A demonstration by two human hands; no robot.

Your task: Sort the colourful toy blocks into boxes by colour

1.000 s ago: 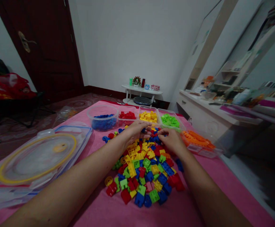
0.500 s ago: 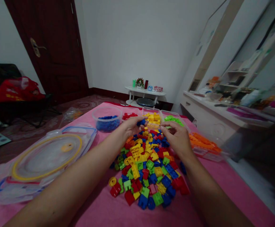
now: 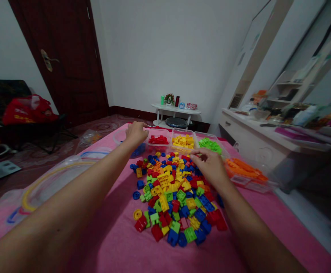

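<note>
A pile of red, yellow, blue and green plastic bricks (image 3: 174, 197) lies on a pink cloth (image 3: 120, 246). Behind it stand a round tub of blue bricks (image 3: 139, 151), a box of red ones (image 3: 158, 139), a box of yellow ones (image 3: 183, 141) and a box of green ones (image 3: 209, 145). My left hand (image 3: 135, 132) is stretched out over the blue tub and hides most of it; its fingers curl down and away from me. My right hand (image 3: 208, 165) hovers over the pile's far right side, thumb and forefinger pinched together.
An orange-filled clear box (image 3: 245, 172) sits at the right of the cloth. Clear lids with yellow and blue rims (image 3: 48, 178) lie at the left. A white dresser (image 3: 253, 140) stands to the right, a small white table (image 3: 177, 112) behind, and a dark door (image 3: 65, 60) at the back left.
My left hand, which held a blue brick over the pile, has moved left and forward to above the blue tub. My right hand has stayed over the pile, still pinched.
</note>
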